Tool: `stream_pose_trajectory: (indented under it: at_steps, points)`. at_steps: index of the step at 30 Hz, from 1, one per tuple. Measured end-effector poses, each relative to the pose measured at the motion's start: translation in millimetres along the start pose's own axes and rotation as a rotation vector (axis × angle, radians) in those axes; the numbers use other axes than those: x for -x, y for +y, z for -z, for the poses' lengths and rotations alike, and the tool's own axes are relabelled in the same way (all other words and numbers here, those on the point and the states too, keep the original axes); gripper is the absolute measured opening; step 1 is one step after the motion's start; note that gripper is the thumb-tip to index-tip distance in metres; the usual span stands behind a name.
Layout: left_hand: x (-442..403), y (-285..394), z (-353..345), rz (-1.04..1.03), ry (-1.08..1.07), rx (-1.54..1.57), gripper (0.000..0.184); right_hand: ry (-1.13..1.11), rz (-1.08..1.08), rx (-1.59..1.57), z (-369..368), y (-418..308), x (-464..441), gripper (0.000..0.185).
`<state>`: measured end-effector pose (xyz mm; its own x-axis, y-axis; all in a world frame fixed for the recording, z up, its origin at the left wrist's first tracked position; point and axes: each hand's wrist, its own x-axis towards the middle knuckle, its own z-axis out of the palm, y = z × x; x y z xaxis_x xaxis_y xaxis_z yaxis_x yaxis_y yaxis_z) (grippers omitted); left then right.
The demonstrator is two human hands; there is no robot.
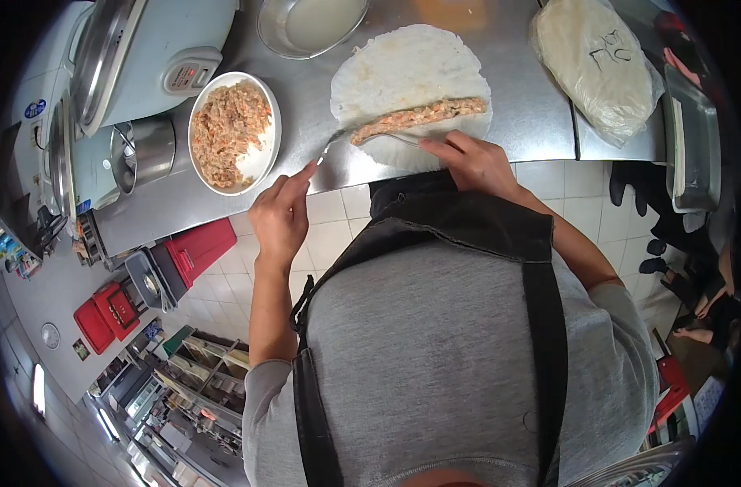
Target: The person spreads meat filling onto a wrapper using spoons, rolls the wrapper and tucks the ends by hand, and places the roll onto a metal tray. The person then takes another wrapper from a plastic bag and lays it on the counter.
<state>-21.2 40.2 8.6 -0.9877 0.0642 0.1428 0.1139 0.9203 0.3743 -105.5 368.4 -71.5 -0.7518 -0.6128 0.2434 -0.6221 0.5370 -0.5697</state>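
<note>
A thin, round white wrapper sheet lies on the steel counter, with a long strip of orange-flecked minced filling across its near part. My left hand is closed round the handle of a metal spoon or fork; its working end is near the filling's left end, too blurred to tell which. My right hand is at the wrapper's near edge, its fingers closed on the edge below the strip. To the left, a white bowl holds more of the same minced filling.
A metal bowl of cloudy liquid stands at the back. At the right lies a marked plastic bag beside a metal tray. A rice cooker and a steel pot are at the left. Another person's legs show at far right.
</note>
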Motion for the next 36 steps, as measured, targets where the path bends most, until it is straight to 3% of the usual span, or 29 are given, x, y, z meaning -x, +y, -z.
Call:
stream_pose_trajectory:
  at_steps: [3,7,16,22,28,34,36]
  points:
    - [-5,12,-8,0.077,0.049,0.117,0.037,-0.019,-0.018,-0.018,8,3,5,0.056]
    - [-14,30,-36,0.017,-0.018,0.199,0.037,0.048,-0.030,-0.030,28,12,6,0.052]
    - [-35,63,-76,-0.112,0.088,0.273,0.036,0.052,-0.156,-0.040,69,39,26,0.040]
    - [-40,70,-87,-0.090,0.149,0.352,0.036,0.060,-0.194,-0.030,86,49,37,0.038]
    - [-44,85,-80,-0.020,0.057,0.362,0.029,0.061,-0.253,-0.025,94,55,43,0.036]
    - [-46,83,-88,-0.097,0.043,0.321,0.030,0.091,-0.284,-0.051,99,62,49,0.035]
    - [-45,77,-86,-0.017,0.093,0.382,0.031,0.076,-0.269,-0.071,100,59,49,0.035]
